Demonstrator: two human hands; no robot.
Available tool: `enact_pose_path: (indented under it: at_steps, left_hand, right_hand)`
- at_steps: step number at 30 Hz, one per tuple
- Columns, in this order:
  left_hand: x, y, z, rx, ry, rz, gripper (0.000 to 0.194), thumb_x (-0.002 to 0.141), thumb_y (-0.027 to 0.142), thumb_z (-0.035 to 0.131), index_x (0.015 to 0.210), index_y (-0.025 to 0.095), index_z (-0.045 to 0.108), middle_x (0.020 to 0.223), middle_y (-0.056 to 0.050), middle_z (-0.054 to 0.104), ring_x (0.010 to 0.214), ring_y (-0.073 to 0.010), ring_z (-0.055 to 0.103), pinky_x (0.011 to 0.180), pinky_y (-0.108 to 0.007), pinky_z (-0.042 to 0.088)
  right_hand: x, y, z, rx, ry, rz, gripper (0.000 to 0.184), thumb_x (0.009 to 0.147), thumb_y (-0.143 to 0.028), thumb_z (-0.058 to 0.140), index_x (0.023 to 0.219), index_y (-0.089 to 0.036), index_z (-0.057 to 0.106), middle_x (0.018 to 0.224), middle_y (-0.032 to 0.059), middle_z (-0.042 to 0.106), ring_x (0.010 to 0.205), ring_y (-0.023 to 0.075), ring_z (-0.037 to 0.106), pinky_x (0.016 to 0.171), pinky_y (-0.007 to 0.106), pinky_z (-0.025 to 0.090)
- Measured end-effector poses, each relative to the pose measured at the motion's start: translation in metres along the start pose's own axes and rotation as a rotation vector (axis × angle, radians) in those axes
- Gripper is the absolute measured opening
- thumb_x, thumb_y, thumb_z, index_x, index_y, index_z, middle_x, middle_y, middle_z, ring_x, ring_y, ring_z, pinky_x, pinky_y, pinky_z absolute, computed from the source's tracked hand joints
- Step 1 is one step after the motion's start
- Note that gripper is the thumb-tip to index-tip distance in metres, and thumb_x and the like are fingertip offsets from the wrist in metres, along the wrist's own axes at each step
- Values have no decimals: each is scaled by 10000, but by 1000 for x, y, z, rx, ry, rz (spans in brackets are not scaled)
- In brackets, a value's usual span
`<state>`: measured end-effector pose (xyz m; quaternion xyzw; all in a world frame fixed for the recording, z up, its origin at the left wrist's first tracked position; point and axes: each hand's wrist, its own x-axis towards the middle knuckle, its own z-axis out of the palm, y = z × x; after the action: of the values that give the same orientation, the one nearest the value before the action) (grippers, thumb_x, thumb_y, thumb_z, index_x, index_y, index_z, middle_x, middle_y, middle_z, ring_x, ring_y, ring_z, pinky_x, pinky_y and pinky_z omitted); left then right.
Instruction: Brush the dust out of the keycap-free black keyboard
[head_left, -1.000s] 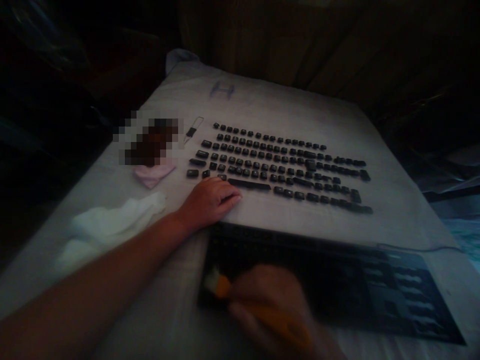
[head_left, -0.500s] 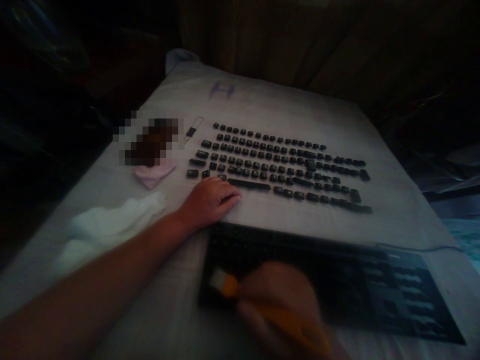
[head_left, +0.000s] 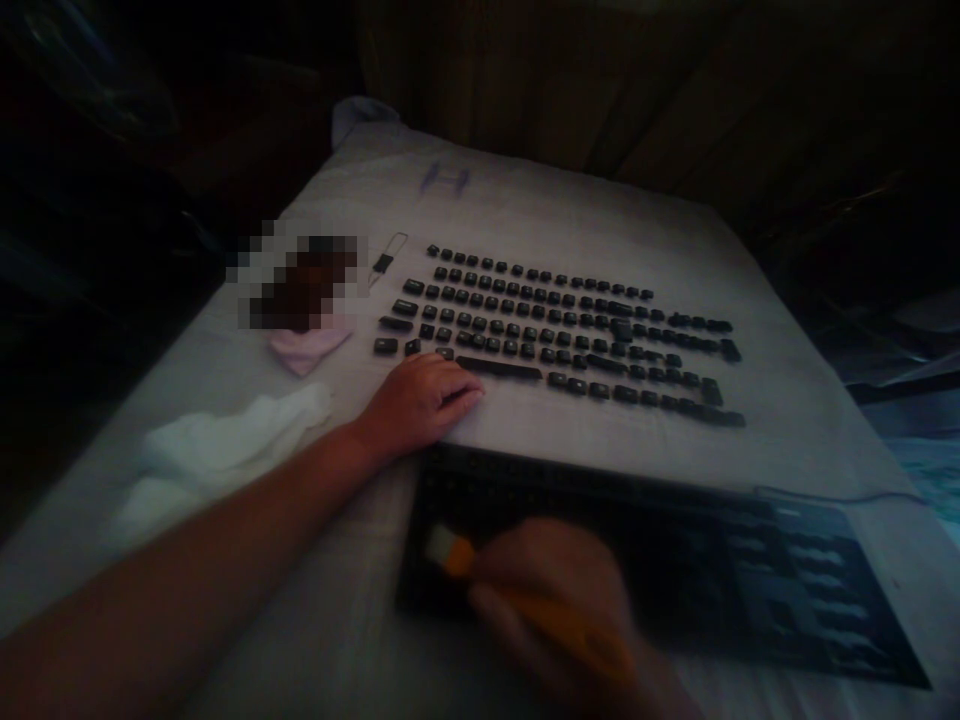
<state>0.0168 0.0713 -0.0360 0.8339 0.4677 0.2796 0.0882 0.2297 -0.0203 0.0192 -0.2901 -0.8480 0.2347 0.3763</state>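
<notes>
My right hand (head_left: 559, 580) is wrapped round the orange handle of a brush (head_left: 577, 635). The brush's pale bristles meet the left part of a black keyboard base (head_left: 675, 560), which has its keycaps off. My left hand (head_left: 424, 400) rests on the pale cloth between the keyboard base and the laid-out keycaps, its fingers curled in and nothing seen in them. Just beyond it, a long black spacebar (head_left: 499, 370) lies beside the fingertips. Several black keycaps (head_left: 525, 310) are spread in rows behind that hand. My right hand hides some of the base's lower left.
A crumpled white cloth (head_left: 232, 430) lies left of my left arm, with a pink cloth (head_left: 311, 345) past it under a blurred-out item. A wire keycap puller (head_left: 385, 262) sits by the rows. A cable (head_left: 832, 495) runs rightward from the keyboard base.
My right hand and the brush have shifted slightly back and forth over the left part of the keyboard base. My left hand and the keycaps have stayed in place.
</notes>
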Motion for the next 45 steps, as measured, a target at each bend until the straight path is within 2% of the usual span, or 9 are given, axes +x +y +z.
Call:
enact_pose_path:
  at_steps: [16,21,25,34,45]
  left_hand:
    - [0,1,-1,0,-8,-10,262,978,329,521,942,189,740,848,-39,774,800,-198,659,729,-344,460]
    - [0,2,-3,-5,-18,-10,265,978,333,520,949,190,741,853,-40,773,800,-195,657,725,-342,459]
    - [1,1,-2,4,-17,-14,260,978,336,519,950,201,740,848,-32,773,799,-188,656,729,-338,458]
    - [1,2,-2,4,-19,-17,265,979,338,513,944,204,739,841,-35,770,797,-191,651,724,-339,454]
    - [1,1,-2,8,-12,-12,267,977,339,520,945,196,742,845,-38,774,791,-195,654,725,-342,459]
  right_hand:
    - [-4,-4,2,94,-63,18,374,1081,-374,447,844,-195,675,678,-15,742,571,105,693,640,218,571]
    - [-3,-5,-3,105,-17,4,395,1075,-371,434,807,-201,669,627,-29,724,514,96,660,570,201,553]
    - [0,-6,-6,48,6,22,384,1063,-362,451,788,-204,668,620,-29,720,508,91,666,575,180,555]
    - [1,-2,-3,-11,35,-31,331,1043,-297,505,772,-188,661,604,-20,714,480,95,651,523,193,537]
    - [-5,-2,4,41,-16,-20,268,1040,-280,518,831,-190,660,656,-18,728,523,107,667,542,220,533]
